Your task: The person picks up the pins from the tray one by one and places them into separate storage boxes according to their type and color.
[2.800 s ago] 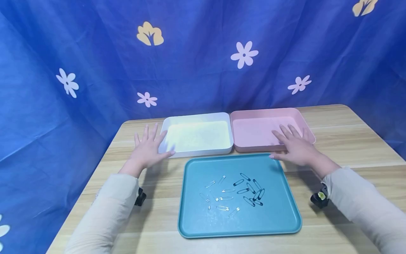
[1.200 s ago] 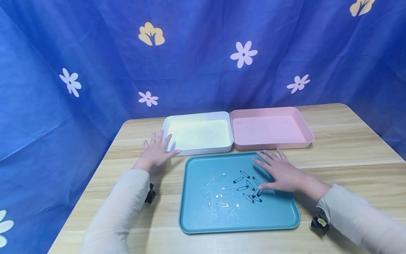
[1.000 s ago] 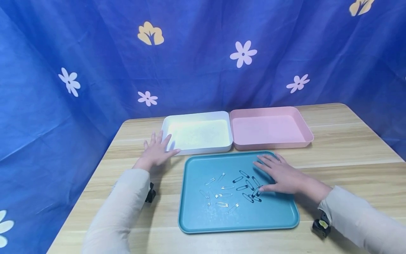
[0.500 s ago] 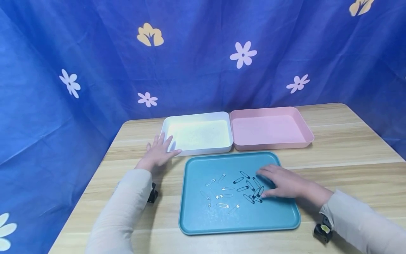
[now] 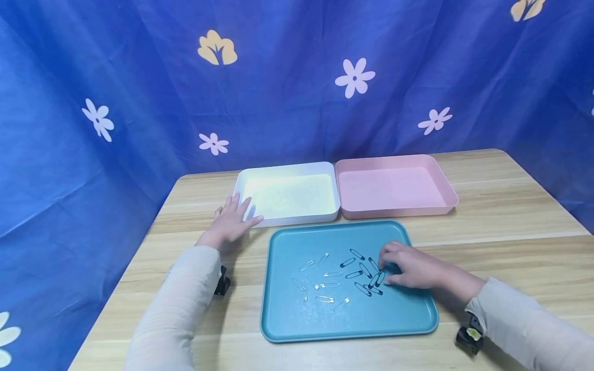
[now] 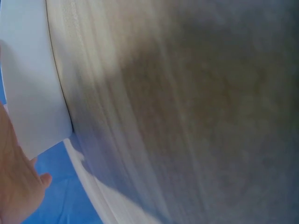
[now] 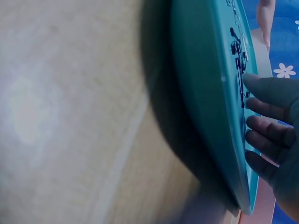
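Observation:
My right hand [image 5: 410,267] is low over the right part of a teal tray [image 5: 348,330], its fingers bent and apart at the edge of a group of black safety pins [image 5: 364,269]. Thumb and forefinger reach right to the rightmost black pins, with a gap between them in the right wrist view, where the hand [image 7: 273,126] hangs beside the tray. Silver safety pins [image 5: 330,285] lie scattered on the tray's left half. My left hand [image 5: 228,222] spreads its fingers at the left front corner of a white box [image 5: 292,222], holding nothing.
Behind the tray, the white box stands beside a pink box [image 5: 394,212] on a wooden table [image 5: 510,216]. A blue curtain [image 5: 278,103] with flower prints hangs at the back. A wrist camera [image 5: 469,339] sits under the right sleeve.
My right hand has moved from over the pink box down to the black pins on the tray, and its fingers have bent inward. My left hand has shifted slightly right.

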Demonstrator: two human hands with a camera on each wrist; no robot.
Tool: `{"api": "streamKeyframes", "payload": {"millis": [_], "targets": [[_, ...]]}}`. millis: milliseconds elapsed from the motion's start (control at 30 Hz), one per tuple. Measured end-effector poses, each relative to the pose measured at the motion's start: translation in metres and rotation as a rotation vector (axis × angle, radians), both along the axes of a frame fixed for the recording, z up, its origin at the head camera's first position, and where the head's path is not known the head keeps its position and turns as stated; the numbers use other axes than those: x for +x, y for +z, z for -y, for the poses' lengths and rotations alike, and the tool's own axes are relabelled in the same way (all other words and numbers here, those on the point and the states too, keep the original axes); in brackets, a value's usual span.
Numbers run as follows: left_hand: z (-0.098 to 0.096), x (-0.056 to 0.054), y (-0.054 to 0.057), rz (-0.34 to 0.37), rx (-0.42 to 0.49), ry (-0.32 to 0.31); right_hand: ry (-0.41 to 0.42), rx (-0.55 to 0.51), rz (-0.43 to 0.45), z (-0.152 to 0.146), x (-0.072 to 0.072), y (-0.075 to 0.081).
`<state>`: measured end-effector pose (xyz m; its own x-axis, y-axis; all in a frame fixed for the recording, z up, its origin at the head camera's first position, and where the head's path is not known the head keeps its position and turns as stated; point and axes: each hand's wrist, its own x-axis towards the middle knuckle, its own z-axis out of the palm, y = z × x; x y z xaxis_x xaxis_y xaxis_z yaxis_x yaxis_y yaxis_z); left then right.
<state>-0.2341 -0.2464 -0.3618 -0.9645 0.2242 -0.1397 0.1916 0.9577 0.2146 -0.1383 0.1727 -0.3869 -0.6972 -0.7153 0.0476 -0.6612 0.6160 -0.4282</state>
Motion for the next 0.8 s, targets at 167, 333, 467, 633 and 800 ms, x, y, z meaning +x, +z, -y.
{"api": "streamKeyframes", "payload": {"millis": [167, 333, 467, 633, 800], "targets": [[0.0005, 0.0009, -0.0001, -0.007, -0.004, 0.000, 0.025, -0.012, 0.013, 0.0016, -0.0005, -0.0005], [-0.0001, 0.0008, -0.0020, -0.015, -0.002, 0.001, 0.041, -0.015, 0.027, 0.0041, -0.0006, -0.0004], [-0.0001, 0.0004, -0.0035, -0.018, 0.006, 0.003, 0.043, -0.017, 0.050, 0.0065, -0.0003, 0.0001], [0.0004, 0.0002, -0.0045, -0.025, 0.009, 0.002, 0.048, -0.017, 0.064, 0.0089, -0.0007, -0.0003], [0.0009, 0.0003, -0.0045, -0.028, 0.009, -0.002, 0.055, -0.029, 0.064, 0.0098, -0.0011, -0.0009]]}}
